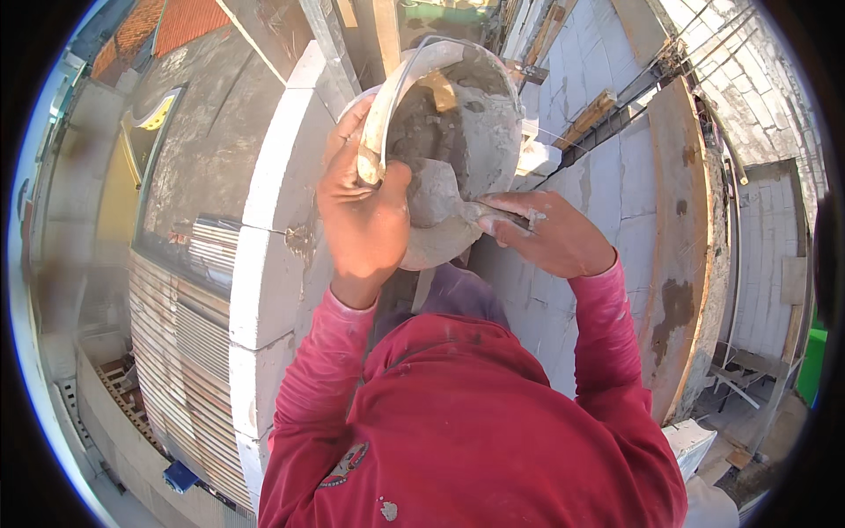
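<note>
A mortar-smeared bucket [495, 145] is tilted in front of me, its mouth turned up toward me. My left hand [363, 216] is closed around the grip of its wire handle at the left side of the rim. Wet grey mortar [422, 123] coats the inside. My right hand [556, 236] is closed on the handle of a trowel [434, 192], whose blade lies against the mortar just inside the near rim. Mortar sticks to the right fingers and thumb. What supports the bucket from below is hidden.
A white block wall [277, 185] runs along my left, with a corrugated roof [189, 352] lower down beyond it. Another block wall [616, 189] and a stained wooden board [678, 264] stand at right. Thin metal rods [717, 35] stick out at upper right.
</note>
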A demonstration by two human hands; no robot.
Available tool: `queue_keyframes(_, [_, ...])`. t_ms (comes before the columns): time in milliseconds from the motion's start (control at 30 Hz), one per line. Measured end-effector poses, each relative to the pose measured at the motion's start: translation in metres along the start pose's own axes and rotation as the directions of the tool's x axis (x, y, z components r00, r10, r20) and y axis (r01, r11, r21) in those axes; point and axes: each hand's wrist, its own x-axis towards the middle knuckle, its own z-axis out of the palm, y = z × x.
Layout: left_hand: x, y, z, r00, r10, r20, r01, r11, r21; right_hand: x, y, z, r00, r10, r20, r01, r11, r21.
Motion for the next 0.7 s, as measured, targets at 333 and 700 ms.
queue_keyframes(333, [-0.027,-0.24,0.002,0.636,-0.758,-0.145,0.758,0.649,-0.071,0.004,0.178,0.088,0.681,0.596,0.424,-0.731,0.527,0.434])
queue_keyframes(700, [-0.201,-0.556,-0.057,0.322,-0.918,-0.232,0.937,0.343,-0.058,-0.038,0.34,0.285,0.629,0.724,0.281,-0.76,0.497,0.419])
